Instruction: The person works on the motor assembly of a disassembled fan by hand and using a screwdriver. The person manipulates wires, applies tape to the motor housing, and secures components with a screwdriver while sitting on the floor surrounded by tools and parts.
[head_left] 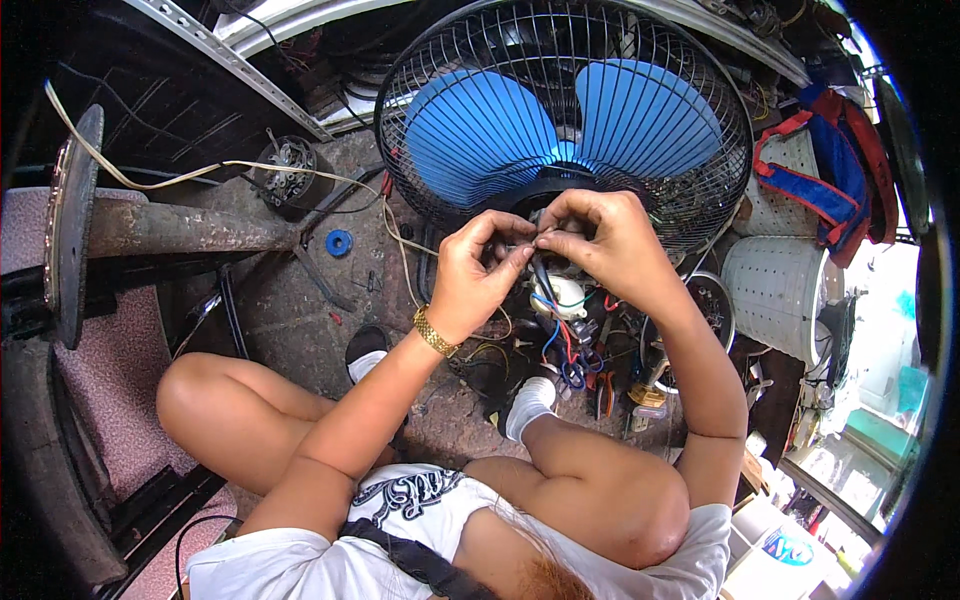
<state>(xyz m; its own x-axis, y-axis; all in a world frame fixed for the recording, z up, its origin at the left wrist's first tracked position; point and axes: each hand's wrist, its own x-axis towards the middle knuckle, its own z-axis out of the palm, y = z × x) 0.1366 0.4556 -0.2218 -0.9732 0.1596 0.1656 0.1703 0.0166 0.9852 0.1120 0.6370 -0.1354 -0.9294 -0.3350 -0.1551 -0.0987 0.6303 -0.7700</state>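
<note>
A large electric fan [570, 190] with a black wire cage and blue blades [480, 135] stands before me. My left hand [472, 268] and my right hand [605, 245] meet at the back of its hub, fingertips pinched close together. Between them is a small dark piece, mostly covered by my fingers, so its kind does not show. Just below hangs a white round housing [560, 297], with blue, red and dark wires [562, 345] trailing from it. A gold watch [434, 333] circles my left wrist.
Blue-handled scissors [574, 376] and other small tools lie below the wires. At the left are a rusty stand pole [210, 225], a blue tape roll [339, 242] and a bare motor [290, 168]. White perforated baskets [770, 295] lie at the right. A pale cord [150, 186] crosses the left side.
</note>
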